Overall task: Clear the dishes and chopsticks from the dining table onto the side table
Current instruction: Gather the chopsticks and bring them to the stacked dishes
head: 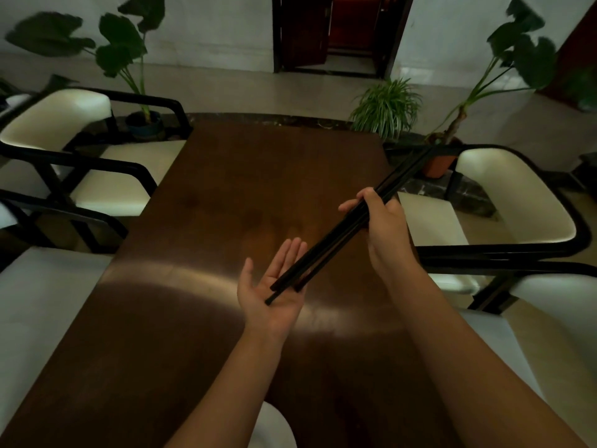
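A bundle of long black chopsticks (336, 231) slants from lower left to upper right above the dark wooden dining table (226, 195). My right hand (381, 227) is shut around the bundle near its middle. My left hand (274, 286) lies palm up with fingers apart under the lower ends of the chopsticks, which rest against the palm. No dishes show on the tabletop. A white rounded object (274, 428) peeks out at the bottom edge between my forearms; what it is cannot be told.
White-cushioned chairs with black frames stand on the left (64, 124) and on the right (517, 202) of the table. Potted plants (387, 108) stand beyond the far end. A dark doorway (339, 33) opens in the back wall.
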Demonstrator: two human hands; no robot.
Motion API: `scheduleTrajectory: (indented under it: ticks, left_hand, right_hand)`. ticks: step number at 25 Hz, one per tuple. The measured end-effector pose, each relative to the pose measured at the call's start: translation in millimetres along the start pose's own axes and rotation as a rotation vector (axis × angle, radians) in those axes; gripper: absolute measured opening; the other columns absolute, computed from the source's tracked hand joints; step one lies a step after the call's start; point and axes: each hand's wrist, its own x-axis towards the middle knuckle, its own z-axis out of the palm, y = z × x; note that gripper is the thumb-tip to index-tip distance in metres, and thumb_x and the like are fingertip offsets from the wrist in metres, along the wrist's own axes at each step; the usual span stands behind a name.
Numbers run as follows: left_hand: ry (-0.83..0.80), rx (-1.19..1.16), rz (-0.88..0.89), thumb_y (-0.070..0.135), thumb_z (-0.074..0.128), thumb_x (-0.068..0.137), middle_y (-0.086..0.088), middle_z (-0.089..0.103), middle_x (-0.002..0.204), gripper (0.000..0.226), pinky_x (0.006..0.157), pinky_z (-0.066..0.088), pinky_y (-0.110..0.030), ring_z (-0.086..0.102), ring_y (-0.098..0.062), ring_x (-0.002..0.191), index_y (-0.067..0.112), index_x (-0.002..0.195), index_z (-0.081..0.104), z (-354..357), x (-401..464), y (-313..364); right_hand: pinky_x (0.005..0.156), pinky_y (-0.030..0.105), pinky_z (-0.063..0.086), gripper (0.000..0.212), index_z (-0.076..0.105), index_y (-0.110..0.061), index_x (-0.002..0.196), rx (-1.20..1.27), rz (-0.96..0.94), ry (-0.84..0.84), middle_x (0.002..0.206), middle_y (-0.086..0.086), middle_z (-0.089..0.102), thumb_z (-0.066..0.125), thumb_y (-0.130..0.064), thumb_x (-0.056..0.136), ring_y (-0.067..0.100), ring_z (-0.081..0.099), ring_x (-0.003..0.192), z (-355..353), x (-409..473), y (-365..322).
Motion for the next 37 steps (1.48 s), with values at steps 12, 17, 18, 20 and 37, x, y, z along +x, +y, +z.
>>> scheduleTrajectory:
  ticks: [12, 17, 18, 20, 37]
  left_hand:
    - [0.244, 0.144, 0.059, 0.051, 0.035, 0.093, -0.018, 0.065, 0.115, 0.058, 0.088, 0.045, -0.038, 0.062, -0.027, 0.101, 0.004, 0.109, 0.066, 12.0, -12.3, -14.8]
    - [0.163, 0.070, 0.034, 0.044, 0.032, 0.095, -0.020, 0.065, 0.117, 0.054, 0.089, 0.049, -0.039, 0.065, -0.031, 0.105, 0.002, 0.111, 0.063, 13.8, -16.5, -13.3]
    - [0.150, 0.060, 0.035, 0.043, 0.032, 0.096, -0.020, 0.066, 0.116, 0.054, 0.088, 0.050, -0.039, 0.065, -0.032, 0.105, 0.002, 0.113, 0.062, 12.8, -16.6, -11.7]
    - [0.133, 0.066, 0.039, 0.043, 0.031, 0.096, -0.019, 0.067, 0.115, 0.054, 0.087, 0.051, -0.039, 0.065, -0.031, 0.104, 0.002, 0.115, 0.060, 10.7, -16.5, -8.2]
    - [0.109, 0.935, -0.096, 0.017, 0.040, 0.097, -0.006, 0.070, 0.076, 0.026, 0.048, 0.050, -0.018, 0.063, -0.007, 0.057, 0.006, 0.102, 0.064, -25.9, -137.4, 51.1]
  right_hand:
    - [0.081, 0.036, 0.056, 0.016, 0.053, -0.014, 0.092, 0.404, 0.118, -0.149, 0.075, 0.004, 0.072, 0.039, -0.019, 0.097, 0.021, 0.071, 0.082, 27.5, -33.7, -31.6]
    - [0.092, 0.036, 0.049, 0.031, 0.057, -0.015, 0.114, 0.415, 0.155, -0.251, 0.112, 0.007, 0.069, 0.037, -0.032, 0.097, 0.020, 0.066, 0.103, 23.1, -36.2, -34.6]
    - [0.095, 0.036, 0.046, 0.035, 0.054, -0.016, 0.119, 0.414, 0.165, -0.272, 0.117, 0.007, 0.066, 0.034, -0.035, 0.097, 0.019, 0.065, 0.106, 22.4, -36.1, -34.8]
    - [0.098, 0.034, 0.042, 0.041, 0.049, -0.017, 0.126, 0.419, 0.183, -0.293, 0.123, 0.005, 0.063, 0.030, -0.038, 0.098, 0.017, 0.062, 0.110, 21.7, -34.1, -34.6]
    - [0.055, 0.021, 0.047, 0.019, 0.055, -0.017, 0.080, -0.174, 0.153, -0.115, 0.075, -0.001, 0.060, 0.045, -0.023, 0.095, 0.010, 0.058, 0.067, 14.7, -74.6, -4.2]
